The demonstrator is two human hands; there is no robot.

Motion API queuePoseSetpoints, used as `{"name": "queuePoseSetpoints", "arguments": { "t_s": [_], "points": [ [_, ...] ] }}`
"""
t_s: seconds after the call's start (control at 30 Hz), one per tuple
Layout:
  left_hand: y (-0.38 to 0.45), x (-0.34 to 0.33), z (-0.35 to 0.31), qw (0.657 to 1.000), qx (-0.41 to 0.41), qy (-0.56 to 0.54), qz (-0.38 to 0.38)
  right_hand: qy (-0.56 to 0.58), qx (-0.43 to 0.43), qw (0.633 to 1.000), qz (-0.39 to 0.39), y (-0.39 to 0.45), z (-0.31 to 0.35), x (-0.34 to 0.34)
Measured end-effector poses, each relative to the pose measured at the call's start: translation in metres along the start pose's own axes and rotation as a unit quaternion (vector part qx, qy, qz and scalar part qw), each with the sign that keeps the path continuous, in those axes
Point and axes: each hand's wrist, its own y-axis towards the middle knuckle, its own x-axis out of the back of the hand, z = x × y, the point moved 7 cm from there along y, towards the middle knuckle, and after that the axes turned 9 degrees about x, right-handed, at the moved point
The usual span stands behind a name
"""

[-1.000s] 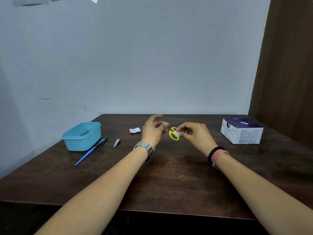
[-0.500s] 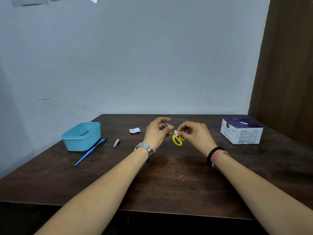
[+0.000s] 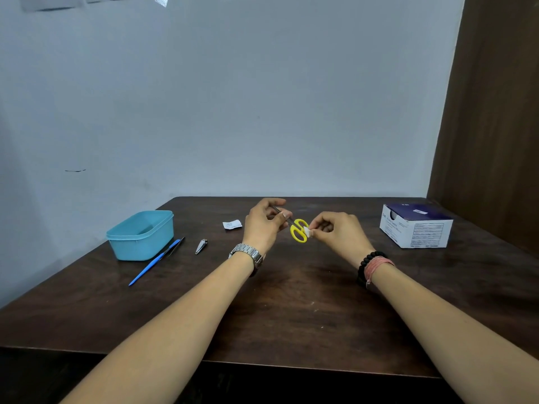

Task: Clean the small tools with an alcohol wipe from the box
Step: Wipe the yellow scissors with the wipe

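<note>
1. Dark wooden table (image 3: 291, 310) stands against a pale grey wall; both forearms reach over it to the centre.
2. Left hand (image 3: 264, 225) pinches the metal blades of the small scissors (image 3: 298, 230), held above the table between the two hands.
3. Right hand (image 3: 339, 233) pinches a white alcohol wipe (image 3: 307, 231) against the yellow handle loops.
4. Wipe box (image 3: 415, 227), white with a dark blue top, sits well to the right.
5. At left lie a teal container (image 3: 141, 235), a blue tool (image 3: 154, 263) just beside it, and a nail clipper (image 3: 201, 246) nearby.
6. Behind the left hand lies a torn white wrapper (image 3: 232, 224).
7. Scissors are small, with yellow handles and thin, dark grey blades.
</note>
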Motion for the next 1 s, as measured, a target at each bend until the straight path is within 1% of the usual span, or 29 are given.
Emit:
{"name": "queuePoseSetpoints", "arguments": {
  "t_s": [0.4,0.5,0.7,1.0],
  "points": [
    [-0.008,-0.016,0.001,0.998,0.001,0.001,0.064,0.027,0.067,0.997,0.000,0.000,0.016,-0.001],
    [-0.009,-0.018,-0.001,0.997,-0.008,0.013,0.074,0.025,0.067,0.997,0.002,-0.001,0.016,-0.002],
    [-0.007,-0.012,-0.002,0.998,-0.010,0.017,0.055,0.019,0.049,0.999,0.005,0.000,0.011,-0.002],
    [-0.010,-0.020,-0.001,0.995,-0.027,0.053,0.085,0.017,0.067,0.998,0.010,-0.001,0.017,-0.003]
  ]
}}
